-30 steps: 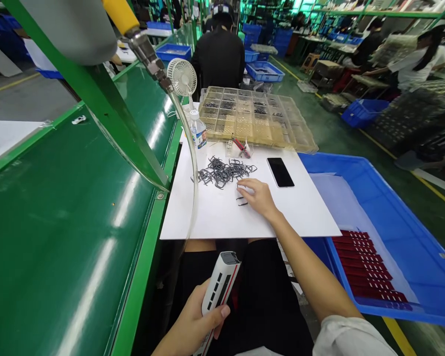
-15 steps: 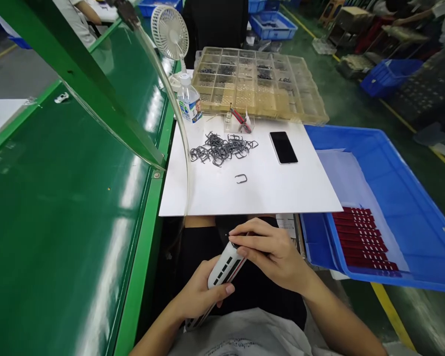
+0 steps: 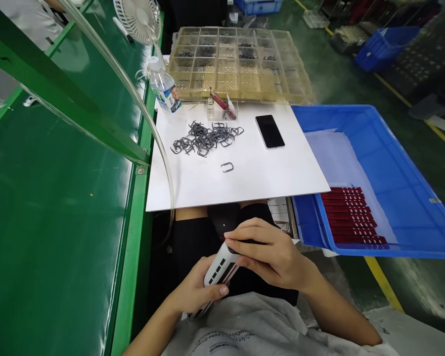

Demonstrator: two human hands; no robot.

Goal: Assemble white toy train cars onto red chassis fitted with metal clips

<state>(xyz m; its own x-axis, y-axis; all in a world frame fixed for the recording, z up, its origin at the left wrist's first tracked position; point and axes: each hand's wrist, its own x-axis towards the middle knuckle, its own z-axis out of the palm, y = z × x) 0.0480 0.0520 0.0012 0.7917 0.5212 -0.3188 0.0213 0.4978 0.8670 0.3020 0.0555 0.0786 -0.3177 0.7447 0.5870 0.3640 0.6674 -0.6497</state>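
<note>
The left hand (image 3: pixel 198 291) and right hand (image 3: pixel 269 254) were close together, nearer the body than the worktop's (image 3: pixel 274 178) near edge. The left was curled in a grip, its thumb pointing right, its forearm (image 3: pixel 154 321) slanting inward. The right was set slightly farther forward, palm down, its bent fingers (image 3: pixel 250 235) bunched and pointing left, thumb tucked below; the right forearm (image 3: pixel 337 306) angled in from the right. The thighs (image 3: pixel 189 235) extended under that edge.

Noting a dark green floor (image 3: pixel 328 81), marked with yellow lines (image 3: pixel 383 284). Finding a white tabletop (image 3: pixel 278 180) adjoining a long, glossy green bench (image 3: pixel 59 222). Recording pale light (image 3: pixel 129 180) reflecting along the bench's edge. Observing a green post (image 3: pixel 74 109) slanting at left, dim furniture (image 3: pixel 374 10) standing far right.
</note>
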